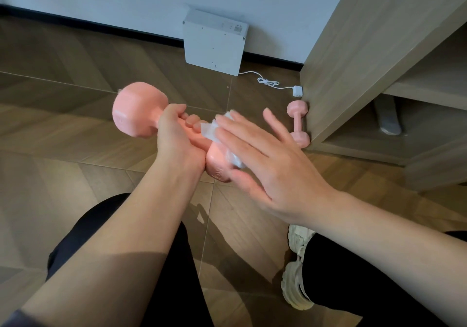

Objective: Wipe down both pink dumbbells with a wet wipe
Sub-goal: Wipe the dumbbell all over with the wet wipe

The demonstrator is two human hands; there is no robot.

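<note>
Pink dumbbell (137, 110) is off the floor (63, 99), held about level in front of the person. One head points away to the left. The other head is nearer the person, under the right hand (265, 155).

Left hand (174, 134): grip wrapped round the handle between the two heads, with the fingers curled over the bar and the fingertips showing on the far side.

Right hand: grip wide, fingers straight and spread, nothing pinched. It lies flat and presses the wet wipe (211, 129) against the nearer head. The wipe is white and crumpled. One part sticks out past the fingertips, close to the left hand's fingertips, and another part shows below the fingers on the side of the head.

Second dumbbell (298, 122), also pink, lies on the floor right up against the side panel of the wooden shelf unit (353, 61). It is beyond the right hand and apart from both hands. The right hand's fingers partly cover its nearer head.

Rest of scene:
- A white box (214, 41) leans on the wall.
- A white cable (267, 83) runs from the box to a small white adapter (297, 91) on the floor, just beside the shelf unit.
- A grey object (389, 117) sits in the lower compartment of the shelf unit. Cannot tell what it is.
- Black trousers (101, 225) and a pale shoe (295, 276) show at the bottom of the view.
</note>
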